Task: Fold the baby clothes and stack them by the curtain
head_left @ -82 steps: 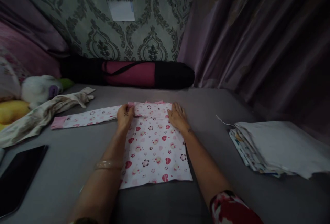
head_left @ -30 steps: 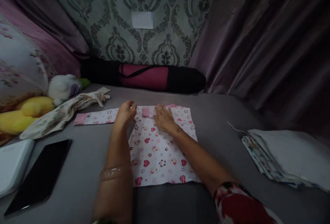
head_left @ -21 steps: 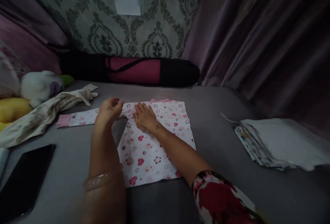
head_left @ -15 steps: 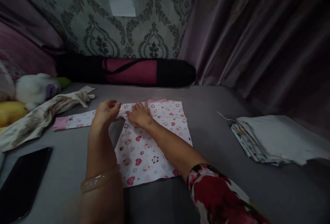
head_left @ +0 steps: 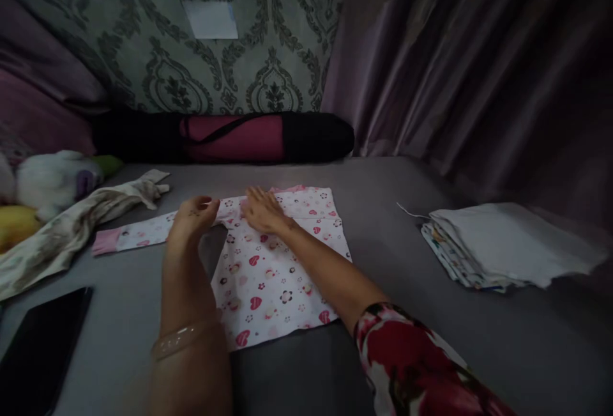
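A small white long-sleeved shirt (head_left: pixel 272 288) with a print of pink hearts and dark flowers lies spread on the grey sheet. One sleeve, ending in a pink cuff (head_left: pixel 106 241), stretches out to the left; the other sleeve's full course cannot be seen. My right hand (head_left: pixel 263 210) lies flat on the upper part of the shirt, fingers extended. Over the left sleeve near the shoulder rests my left hand (head_left: pixel 194 215), its fingers loosely curled and holding nothing that I can see. My left forearm, with a clear bangle (head_left: pixel 179 341), covers part of the shirt's left side.
A stack of folded cloths (head_left: pixel 507 243) lies to the right. On the left are a crumpled patterned garment (head_left: pixel 81 221), plush toys (head_left: pixel 52 179) and a dark tablet-like device (head_left: pixel 45 346). A long black and pink bag (head_left: pixel 230 139) runs along the wall.
My right hand has shifted slightly up and to the right across the shirt, staying flat. My left hand stays by the sleeve. The whole view has moved a little.
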Demonstrator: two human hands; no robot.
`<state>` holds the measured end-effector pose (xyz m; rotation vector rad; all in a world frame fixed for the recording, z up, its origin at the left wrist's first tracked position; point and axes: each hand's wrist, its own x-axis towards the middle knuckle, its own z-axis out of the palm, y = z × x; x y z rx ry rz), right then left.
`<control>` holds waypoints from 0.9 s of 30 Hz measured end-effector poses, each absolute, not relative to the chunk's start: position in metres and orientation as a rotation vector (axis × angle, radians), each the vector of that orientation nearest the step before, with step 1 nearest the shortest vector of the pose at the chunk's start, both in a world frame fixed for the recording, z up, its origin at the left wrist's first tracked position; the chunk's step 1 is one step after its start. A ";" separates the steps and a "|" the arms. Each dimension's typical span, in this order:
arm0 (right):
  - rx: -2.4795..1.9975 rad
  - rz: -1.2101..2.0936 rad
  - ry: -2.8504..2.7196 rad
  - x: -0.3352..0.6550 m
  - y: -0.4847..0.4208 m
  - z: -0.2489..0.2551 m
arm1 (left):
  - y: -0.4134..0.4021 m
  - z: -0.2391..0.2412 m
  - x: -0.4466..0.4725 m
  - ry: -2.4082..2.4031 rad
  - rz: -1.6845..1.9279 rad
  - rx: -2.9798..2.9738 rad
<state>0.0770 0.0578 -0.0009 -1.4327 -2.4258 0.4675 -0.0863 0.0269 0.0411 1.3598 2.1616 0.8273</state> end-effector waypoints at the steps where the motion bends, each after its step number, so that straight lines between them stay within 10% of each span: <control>1: -1.476 0.399 -2.403 0.087 0.056 -0.002 | 0.028 0.040 -0.086 2.151 0.826 1.360; 27: -2.134 0.214 -2.072 0.215 0.069 -0.026 | 0.033 0.023 -0.092 2.132 0.979 1.379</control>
